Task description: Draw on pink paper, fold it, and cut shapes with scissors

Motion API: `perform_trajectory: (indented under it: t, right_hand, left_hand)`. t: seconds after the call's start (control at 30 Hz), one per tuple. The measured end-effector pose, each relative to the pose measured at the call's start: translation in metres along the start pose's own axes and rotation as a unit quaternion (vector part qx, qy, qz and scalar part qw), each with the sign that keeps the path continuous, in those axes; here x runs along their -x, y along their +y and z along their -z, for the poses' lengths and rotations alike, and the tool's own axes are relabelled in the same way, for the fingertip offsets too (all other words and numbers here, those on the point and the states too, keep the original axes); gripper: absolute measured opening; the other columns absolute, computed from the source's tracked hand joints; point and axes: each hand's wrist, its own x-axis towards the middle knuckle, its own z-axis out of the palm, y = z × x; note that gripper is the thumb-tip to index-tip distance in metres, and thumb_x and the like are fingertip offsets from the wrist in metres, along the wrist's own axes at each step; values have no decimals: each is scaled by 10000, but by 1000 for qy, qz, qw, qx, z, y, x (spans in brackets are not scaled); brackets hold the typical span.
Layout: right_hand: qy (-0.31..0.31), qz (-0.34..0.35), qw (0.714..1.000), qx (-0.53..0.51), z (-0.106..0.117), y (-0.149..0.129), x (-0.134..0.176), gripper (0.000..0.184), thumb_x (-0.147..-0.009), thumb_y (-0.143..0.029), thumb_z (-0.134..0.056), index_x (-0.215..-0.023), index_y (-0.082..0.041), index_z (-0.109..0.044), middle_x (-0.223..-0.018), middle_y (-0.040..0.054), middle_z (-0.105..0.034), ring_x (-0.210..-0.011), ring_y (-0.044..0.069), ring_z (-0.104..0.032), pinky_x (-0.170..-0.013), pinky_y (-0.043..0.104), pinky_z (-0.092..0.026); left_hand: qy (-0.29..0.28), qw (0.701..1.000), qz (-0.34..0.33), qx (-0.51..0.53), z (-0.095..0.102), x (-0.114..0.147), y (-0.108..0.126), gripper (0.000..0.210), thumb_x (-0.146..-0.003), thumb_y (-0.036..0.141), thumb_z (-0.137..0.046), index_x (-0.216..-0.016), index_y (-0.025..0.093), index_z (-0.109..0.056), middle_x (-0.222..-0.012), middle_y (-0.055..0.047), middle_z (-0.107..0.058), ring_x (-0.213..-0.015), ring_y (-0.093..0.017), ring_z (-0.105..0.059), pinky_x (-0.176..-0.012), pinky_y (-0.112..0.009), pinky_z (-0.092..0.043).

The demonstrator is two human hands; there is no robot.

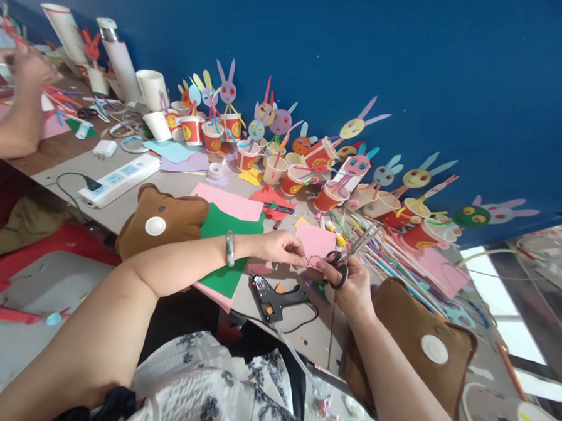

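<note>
One dark blue wall (412, 41) fills the top of the frame. Below it, one pale grey counter (318, 344) runs crosswise, crowded along the wall, with bare surface around the power strip at left and the glue gun at lower centre. Two brown plush cushions with white discs lie there, one left of centre (181, 224), one lower right (411, 324). At least a dozen rabbit-eared paper figures (357, 166) stand in cups along the wall. One green sheet (228, 223) lies under the left forearm, near the front edge. One white power strip (122, 178) and one black glue gun (276, 299) follow. At centre, the left hand (283, 247) has its grip pinched on a small dark-outlined pink paper piece (315, 260); the right hand's (353, 280) grip is closed around one pair of black-handled metal scissors (364, 239), blades pointing upper right.
</note>
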Motion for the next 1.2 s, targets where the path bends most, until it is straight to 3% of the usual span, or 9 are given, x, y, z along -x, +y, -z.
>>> perform_trajectory:
  t: [0.13, 0.37, 0.57, 0.7, 0.87, 1.2]
  right_hand:
    - [-3, 4, 1000, 16, -2, -9, 2, 345, -662, -420, -851, -779, -200, -613, -725, -4, -624, -585, 129, -533, -537, 255, -441]
    - [-75, -10, 996, 41, -4, -26, 8, 386, -674, -468, -845, -745, -215, -562, -622, -17, -586, -514, 132, -534, -509, 266, -470]
    - [-146, -32, 985, 85, -2, -19, 7, 406, -690, -505, -841, -742, -213, -563, -612, 11, -636, -553, 164, -590, -516, 266, -445]
    - [-159, -28, 981, 107, -4, -22, 7, 430, -709, -518, -822, -688, -211, -522, -557, -19, -582, -500, 125, -500, -474, 248, -366]
    - [-176, -53, 979, 89, -7, -32, 9, 496, -624, -524, -873, -651, -206, -493, -532, -52, -509, -494, 93, -419, -465, 234, -309]
    - [-192, -95, 975, 63, -6, -32, 11, 517, -614, -566, -866, -650, -208, -494, -503, -45, -515, -440, 82, -373, -392, 224, -260]
  left_hand:
    - [18, 1000, -2, -24, 1, 1, 3, 285, -820, 370, -747, -747, 102, -682, -705, -38, -692, -626, -91, -612, -621, -225, -458]
    - [181, 982, -55, 1, 12, 4, 15, 209, -891, 279, -633, -774, 106, -650, -729, -44, -683, -659, -84, -619, -638, -215, -470]
    - [272, 956, -104, 35, 17, 5, 20, 182, -891, 261, -595, -775, 122, -590, -763, -40, -686, -658, -71, -608, -616, -205, -455]
    - [267, 956, -120, 21, 15, 4, 17, 168, -883, 263, -607, -788, 124, -596, -786, -54, -704, -678, -70, -617, -637, -203, -473]
    - [231, 965, -125, 28, 11, 0, 11, 167, -883, 252, -614, -780, 122, -602, -765, -55, -705, -659, -67, -617, -637, -203, -500]
    - [219, 973, -63, 29, 1, 3, 22, 144, -892, 185, -608, -770, 109, -621, -740, -41, -693, -665, -70, -627, -654, -195, -507]
